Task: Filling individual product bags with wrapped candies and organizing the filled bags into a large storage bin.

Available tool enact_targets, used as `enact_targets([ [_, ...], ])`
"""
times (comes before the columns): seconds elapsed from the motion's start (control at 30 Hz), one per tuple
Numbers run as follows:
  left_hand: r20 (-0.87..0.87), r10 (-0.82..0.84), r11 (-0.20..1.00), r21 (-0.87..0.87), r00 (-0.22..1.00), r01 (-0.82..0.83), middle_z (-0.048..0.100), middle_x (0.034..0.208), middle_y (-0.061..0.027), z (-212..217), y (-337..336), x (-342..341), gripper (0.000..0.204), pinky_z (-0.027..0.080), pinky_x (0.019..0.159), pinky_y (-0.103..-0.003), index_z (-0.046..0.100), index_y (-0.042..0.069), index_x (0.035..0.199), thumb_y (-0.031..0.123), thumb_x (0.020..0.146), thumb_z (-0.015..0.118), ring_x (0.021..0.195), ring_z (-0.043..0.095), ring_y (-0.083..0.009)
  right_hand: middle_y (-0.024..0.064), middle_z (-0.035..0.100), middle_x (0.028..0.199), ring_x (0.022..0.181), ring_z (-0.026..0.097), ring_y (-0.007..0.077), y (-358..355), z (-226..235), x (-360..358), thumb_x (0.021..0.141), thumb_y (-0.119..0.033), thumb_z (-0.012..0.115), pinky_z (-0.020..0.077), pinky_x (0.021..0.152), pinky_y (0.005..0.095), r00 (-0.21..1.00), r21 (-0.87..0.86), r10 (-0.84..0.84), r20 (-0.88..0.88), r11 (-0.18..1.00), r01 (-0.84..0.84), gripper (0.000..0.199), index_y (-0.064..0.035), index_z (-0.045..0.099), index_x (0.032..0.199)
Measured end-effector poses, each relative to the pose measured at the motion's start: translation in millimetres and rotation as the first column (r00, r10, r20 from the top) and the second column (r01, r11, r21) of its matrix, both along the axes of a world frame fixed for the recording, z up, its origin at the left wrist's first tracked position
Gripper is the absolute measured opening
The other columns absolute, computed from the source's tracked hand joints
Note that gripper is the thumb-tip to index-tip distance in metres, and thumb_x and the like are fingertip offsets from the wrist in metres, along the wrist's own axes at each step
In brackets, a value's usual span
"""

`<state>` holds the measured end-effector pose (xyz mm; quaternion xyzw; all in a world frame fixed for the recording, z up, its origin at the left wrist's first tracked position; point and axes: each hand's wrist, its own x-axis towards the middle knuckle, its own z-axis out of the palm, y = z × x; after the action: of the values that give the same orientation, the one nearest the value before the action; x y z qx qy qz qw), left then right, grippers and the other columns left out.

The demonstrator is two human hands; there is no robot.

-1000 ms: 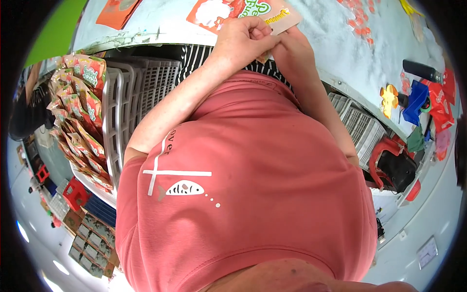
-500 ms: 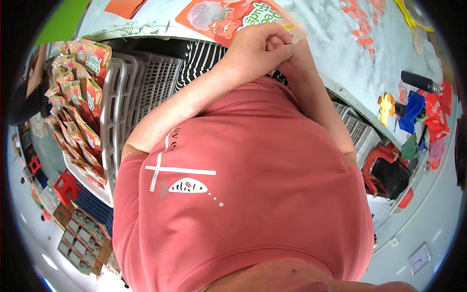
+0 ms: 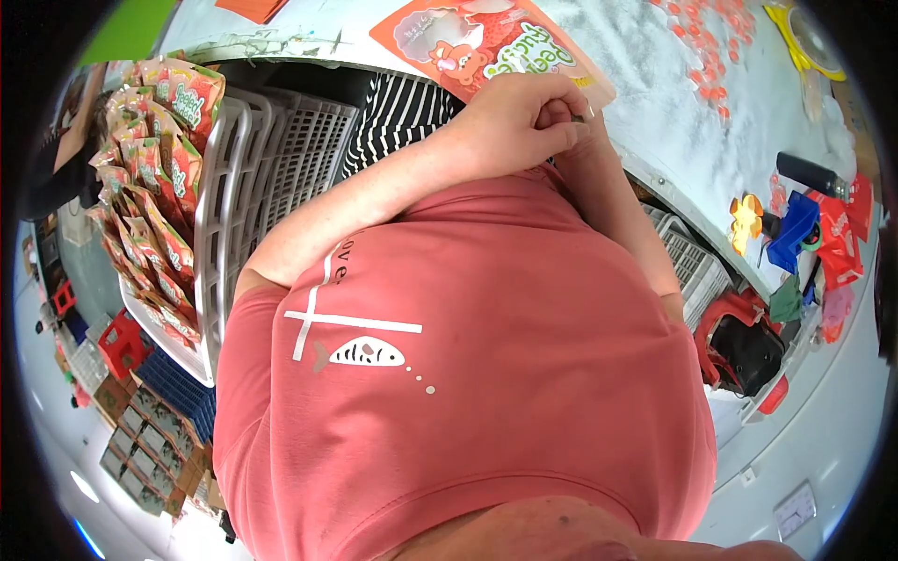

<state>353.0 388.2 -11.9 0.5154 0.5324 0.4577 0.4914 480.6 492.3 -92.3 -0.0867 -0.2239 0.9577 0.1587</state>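
My left hand [image 3: 526, 120] reaches across from the left, its fingers curled into a closed pinch. What it pinches is hidden. Pressed close against it is my right hand [image 3: 591, 148], mostly covered by the left, so its fingers do not show. Just beyond both hands a flat red-orange pouch [image 3: 468, 58] lies at the table's near edge. It has a cartoon bear, a clear window and green lettering. My left knuckles overlap its near edge, and its right end [image 3: 599, 92] comes up beside my fingertips.
Several filled pouches [image 3: 154, 178] stand in a white plastic crate [image 3: 210, 309] at left. Small red-orange pieces [image 3: 709, 67] lie scattered on the white table [image 3: 645, 122]. A yellow tape roll [image 3: 812, 47], a black bottle [image 3: 812, 176] and a blue item [image 3: 793, 229] are at right.
My joined hands have shifted slightly right and nearer my body. The pouch has slid right with them. My left fingers stay curled.
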Motion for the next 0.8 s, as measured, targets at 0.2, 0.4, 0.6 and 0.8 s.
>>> enact_targets([
  [0.2, -0.151, -0.067, 0.993, 0.087, 0.986, 0.081, 0.056, 0.072, 0.0007, 6.7, -0.8, -9.2, 0.013, 0.046, 0.060, -0.021, 0.064, 0.003, 0.105, 0.006, 0.092, 0.064, 0.066, 0.054, -0.0045, 0.0047, 0.064, 0.106, 0.093, 0.065, 0.0163, -23.7, 35.9, -6.7, 0.101, -0.035, 0.049, 0.0553, 0.077, 0.0298, 0.863, 0.112, -0.208, 0.460, 0.978, 0.175, 0.033, -0.0089, 0.054, 0.120],
  [0.4, -0.583, 0.341, 0.775, 0.618, 0.737, 0.131, 0.066, 0.102, -0.0109, 21.7, -6.8, -30.1, 0.030, 0.052, 0.080, -0.035, 0.066, 0.004, 0.113, 0.013, 0.085, 0.071, 0.094, 0.066, -0.0240, 0.0098, 0.057, 0.124, 0.106, 0.062, 0.0228, -18.2, -1.3, -10.3, 0.106, -0.024, 0.039, 0.0560, 0.085, 0.0333, 0.971, -0.113, -0.029, -0.236, 0.994, 0.002, 0.034, -0.0100, 0.047, 0.136],
  [0.6, -0.787, 0.419, 0.647, 0.609, 0.453, 0.459, 0.060, 0.122, -0.0162, 20.0, 19.3, -61.3, 0.062, 0.044, 0.096, -0.042, 0.058, 0.005, 0.128, 0.037, 0.078, 0.075, 0.114, 0.056, -0.0314, 0.0058, 0.057, 0.129, 0.115, 0.058, 0.0250, -18.0, 18.4, -17.3, 0.098, -0.029, 0.056, 0.0501, 0.095, 0.0382, 0.939, 0.885, -0.331, -0.090, -0.459, -0.076, 0.040, -0.0157, 0.050, 0.136],
  [0.8, -0.867, 0.021, 0.899, 0.235, 0.498, 0.369, 0.055, 0.135, -0.0149, 25.6, 10.0, -67.9, 0.071, 0.039, 0.104, -0.045, 0.055, 0.006, 0.133, 0.044, 0.077, 0.075, 0.126, 0.050, -0.0330, 0.0048, 0.059, 0.129, 0.116, 0.057, 0.0235, -20.5, 1.3, -17.8, 0.094, -0.032, 0.061, 0.0494, 0.094, 0.0358, 0.989, 0.926, -0.129, 0.079, 0.376, -0.024, 0.040, -0.0150, 0.056, 0.130],
])
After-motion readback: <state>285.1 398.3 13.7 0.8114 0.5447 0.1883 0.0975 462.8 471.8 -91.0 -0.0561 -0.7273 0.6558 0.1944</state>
